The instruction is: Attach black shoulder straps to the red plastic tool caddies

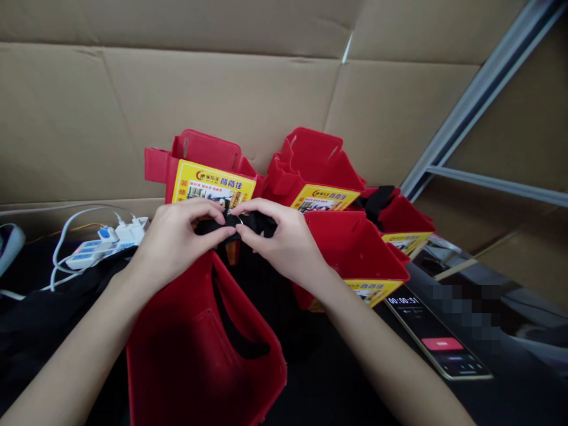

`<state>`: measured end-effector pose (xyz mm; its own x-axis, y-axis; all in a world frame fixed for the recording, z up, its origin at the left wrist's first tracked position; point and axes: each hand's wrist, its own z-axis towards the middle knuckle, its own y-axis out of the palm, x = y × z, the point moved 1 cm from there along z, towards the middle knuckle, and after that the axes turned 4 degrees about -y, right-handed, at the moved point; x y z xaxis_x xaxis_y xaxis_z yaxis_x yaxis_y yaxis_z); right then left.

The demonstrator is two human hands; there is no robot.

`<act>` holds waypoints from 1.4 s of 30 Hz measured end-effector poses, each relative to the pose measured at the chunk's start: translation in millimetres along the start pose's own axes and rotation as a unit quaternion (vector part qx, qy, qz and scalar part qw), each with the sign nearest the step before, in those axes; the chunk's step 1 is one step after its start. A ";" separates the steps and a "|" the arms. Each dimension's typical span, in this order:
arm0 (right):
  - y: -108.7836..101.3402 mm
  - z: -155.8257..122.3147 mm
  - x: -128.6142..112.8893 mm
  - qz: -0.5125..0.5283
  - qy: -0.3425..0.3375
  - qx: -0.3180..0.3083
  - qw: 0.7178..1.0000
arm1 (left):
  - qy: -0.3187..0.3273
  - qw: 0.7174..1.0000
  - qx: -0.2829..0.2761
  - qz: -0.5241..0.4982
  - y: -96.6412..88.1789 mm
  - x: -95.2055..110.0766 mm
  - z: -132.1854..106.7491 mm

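Note:
Above the nearest red plastic holder (195, 343), my two hands meet over a black strap (255, 222). My left hand (175, 236) pinches the strap between thumb and fingers. My right hand (284, 239) grips it just beside, fingertips almost touching the left ones. Between the fingertips shows a small thin shiny piece, too small to name. Another length of black strap (235, 325) runs along the inside of the near holder, which is tilted with its mouth toward me.
Behind my hands stand several red holders (355, 245) with yellow labels (328, 197). A phone (439, 331) showing a timer lies at right. Power strips (95, 251) with white cables are at left. A cardboard wall (213, 94) closes the back, with a metal frame (470, 106) at right.

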<state>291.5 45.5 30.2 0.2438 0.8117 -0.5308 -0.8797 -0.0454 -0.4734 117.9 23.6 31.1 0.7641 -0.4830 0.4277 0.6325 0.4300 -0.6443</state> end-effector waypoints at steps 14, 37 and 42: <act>-7.6 0.5 5.7 -0.230 -0.105 -0.045 0.966 | -0.155 0.948 -0.070 -0.267 0.5 -4.1 4.5; -18.9 4.6 10.3 -0.182 -0.139 -0.052 0.972 | -0.108 0.988 -0.081 -0.074 -17.4 3.1 0.1; -16.6 4.1 12.5 -0.153 -0.113 -0.052 0.980 | -0.120 0.992 -0.036 0.009 -19.9 -0.5 0.4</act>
<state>307.5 58.8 34.3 0.3830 0.9041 -0.1893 -0.7301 0.1708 -0.6617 104.9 15.6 44.0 0.7890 -0.2770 0.5484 0.6142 0.3775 -0.6930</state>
